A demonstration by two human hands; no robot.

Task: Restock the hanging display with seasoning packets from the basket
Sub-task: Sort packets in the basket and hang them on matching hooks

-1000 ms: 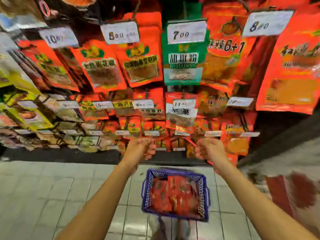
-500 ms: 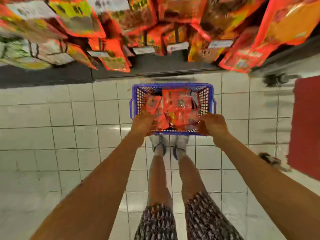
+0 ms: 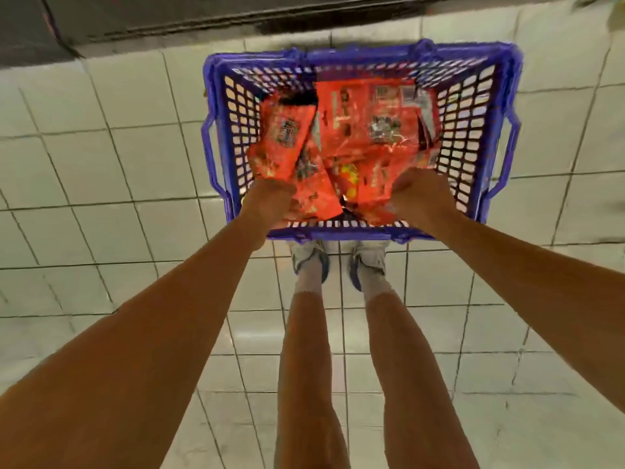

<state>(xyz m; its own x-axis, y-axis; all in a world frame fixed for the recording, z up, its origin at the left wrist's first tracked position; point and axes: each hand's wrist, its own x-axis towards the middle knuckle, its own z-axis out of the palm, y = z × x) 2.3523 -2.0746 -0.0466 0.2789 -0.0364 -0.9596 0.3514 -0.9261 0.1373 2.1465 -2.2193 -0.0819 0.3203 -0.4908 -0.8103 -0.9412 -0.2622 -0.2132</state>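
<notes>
Glossy pale tiled floor (image 3: 101,164), dark grout lines, dark base strip (image 3: 169,18) above

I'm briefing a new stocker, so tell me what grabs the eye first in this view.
A purple basket on the pale tiled floor, heaped with bright red seasoning packets, dominates the upper middle. Both hands reach into its near side: the left hand and the right hand each hold packets.
</notes>
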